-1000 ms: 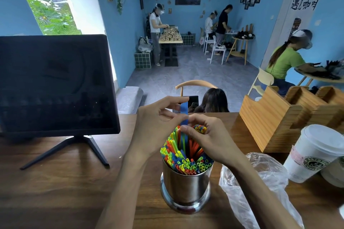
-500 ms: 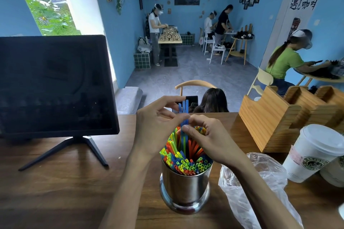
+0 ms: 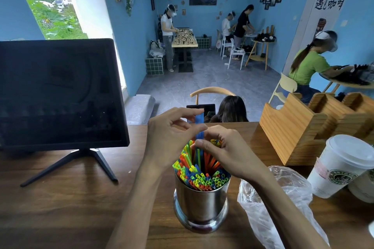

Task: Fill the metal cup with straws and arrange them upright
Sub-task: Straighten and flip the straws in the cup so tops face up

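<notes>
Both hands pinch blue straws (image 3: 199, 125) upright above the metal cup (image 3: 201, 206), left hand (image 3: 172, 137) high, right hand (image 3: 224, 151) low, likely steering them into the packed bundle.

Daylight enters through the window (image 3: 48, 6) far up and left of the fingers (image 3: 199, 127), overexposing it. Soft glare streaks the metal cup (image 3: 200, 206) below them. Wide-angle distortion bends the frame edges; distant figures look soft.
</notes>
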### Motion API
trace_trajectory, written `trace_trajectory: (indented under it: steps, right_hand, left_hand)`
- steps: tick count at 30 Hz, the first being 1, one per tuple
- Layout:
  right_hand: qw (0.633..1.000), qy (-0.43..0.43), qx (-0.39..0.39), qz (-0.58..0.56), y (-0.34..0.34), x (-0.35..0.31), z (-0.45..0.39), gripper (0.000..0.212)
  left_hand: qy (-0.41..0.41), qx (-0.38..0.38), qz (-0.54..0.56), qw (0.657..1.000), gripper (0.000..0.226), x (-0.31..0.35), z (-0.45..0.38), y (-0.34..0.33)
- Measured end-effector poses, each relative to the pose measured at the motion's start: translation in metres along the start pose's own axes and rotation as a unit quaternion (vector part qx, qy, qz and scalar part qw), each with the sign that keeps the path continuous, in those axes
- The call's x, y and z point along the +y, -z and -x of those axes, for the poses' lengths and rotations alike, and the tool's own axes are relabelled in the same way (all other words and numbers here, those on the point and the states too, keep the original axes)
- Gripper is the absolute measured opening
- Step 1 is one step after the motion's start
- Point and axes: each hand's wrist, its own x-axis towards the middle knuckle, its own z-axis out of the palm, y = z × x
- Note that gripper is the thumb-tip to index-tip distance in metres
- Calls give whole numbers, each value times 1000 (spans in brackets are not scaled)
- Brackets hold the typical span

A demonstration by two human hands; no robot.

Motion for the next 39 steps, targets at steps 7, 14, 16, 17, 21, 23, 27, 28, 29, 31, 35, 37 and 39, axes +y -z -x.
trace_trajectory:
  steps: [7,14,16,17,21,23,27,28,29,31,35,37,39]
  right_hand:
    - [1000,8,6,-21,0,-6,-2,7]
    - [989,6,23,-144,8,-8,2,24]
    - [964,3,81,-252,15,-10,1,20]
    - [949,1,111,-294,20,-11,0,19]
    - [872,-36,202,-444,37,-20,-4,17]
    - [829,-73,242,-499,40,-25,-6,18]
    - [765,-91,296,-564,37,-33,-13,23]
    - [759,-87,306,-568,37,-35,-15,28]
    - [757,-84,311,-569,36,-37,-17,34]
    - [769,-75,299,-560,34,-41,-20,34]
    - [837,-63,265,-475,24,-43,-22,25]
    - [861,-64,266,-429,20,-44,-22,29]
    - [876,-69,269,-395,18,-43,-22,28]
  left_hand:
    - [-5,58,52,997,36,9,-2,5]
    - [-57,223,244,942,32,30,-21,35]
    - [-15,258,309,915,28,28,-21,40]
    - [6,265,335,904,26,25,-20,42]
    - [85,227,373,896,26,14,-10,39]
    - [111,200,360,905,22,9,-2,32]
    - [154,188,335,910,18,-1,13,18]
    - [165,186,329,911,17,-3,16,14]
    - [174,181,325,912,16,-4,19,11]
    - [187,165,325,912,20,-4,25,5]
    - [197,138,313,919,21,1,32,-7]
    - [193,142,315,918,19,2,35,-12]
    - [189,158,318,915,18,2,38,-14]
